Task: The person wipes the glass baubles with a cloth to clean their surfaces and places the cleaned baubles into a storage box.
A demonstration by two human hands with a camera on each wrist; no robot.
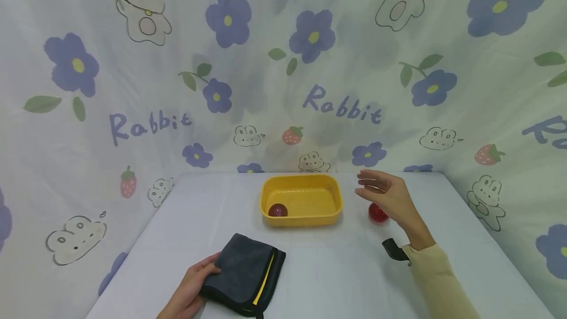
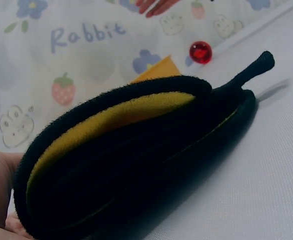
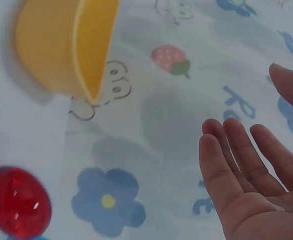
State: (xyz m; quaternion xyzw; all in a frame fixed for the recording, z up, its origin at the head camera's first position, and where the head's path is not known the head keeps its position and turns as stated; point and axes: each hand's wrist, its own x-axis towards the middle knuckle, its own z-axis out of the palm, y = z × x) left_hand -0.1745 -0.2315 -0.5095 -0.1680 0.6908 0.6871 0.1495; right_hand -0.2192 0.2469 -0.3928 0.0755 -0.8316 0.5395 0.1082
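My left hand (image 1: 192,282) grips the left edge of a folded dark grey cloth (image 1: 241,270), thumb on top and fingers beneath. The cloth has black bound edges, a yellow inner side and a small loop at one corner; its open folds face the left wrist view. My right hand (image 1: 387,197) is raised over the table's right side with fingers extended and nothing in them. Just below it sits a shiny, see-through red ball (image 1: 378,214), also visible in the right wrist view (image 3: 19,202). The hand and ball are apart there.
A yellow rectangular tray (image 1: 301,221) stands at the back middle of the white table (image 1: 328,270). A dark red ball (image 1: 277,210) lies in its front left corner. Behind and beside the table hangs a printed curtain (image 1: 261,82) with rabbits and flowers.
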